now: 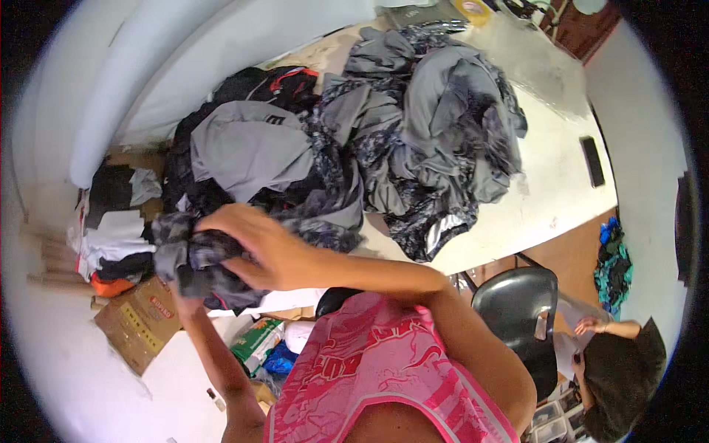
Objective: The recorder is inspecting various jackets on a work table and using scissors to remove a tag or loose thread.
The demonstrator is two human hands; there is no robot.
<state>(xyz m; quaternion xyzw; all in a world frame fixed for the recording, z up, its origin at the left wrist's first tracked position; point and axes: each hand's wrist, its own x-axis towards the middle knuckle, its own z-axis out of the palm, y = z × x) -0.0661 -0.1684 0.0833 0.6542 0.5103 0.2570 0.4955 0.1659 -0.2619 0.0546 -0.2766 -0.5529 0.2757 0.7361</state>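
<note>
A bunched dark garment (pixel 185 252) in grey and black pattern is between my hands at the left end of the table (pixel 554 166). My left hand (pixel 185 296) grips it from below, its fingers mostly hidden by the cloth. My right hand (pixel 268 249) reaches across from the right, fingers curled over the garment's upper side; motion blurs both. Just beyond lies a grey garment (pixel 249 147) with a dark printed mark, on top of black clothes (pixel 194 144). To the right spreads a larger heap of grey and black patterned garments (pixel 443 111).
A cardboard box (pixel 141 324) and a pile of clothes (pixel 116 238) stand at left. On the table's right side lies a black phone-like object (pixel 592 161), with yellow tape (pixel 472 10) at the back. A black chair (pixel 515 321) and another person (pixel 623 371) are at right.
</note>
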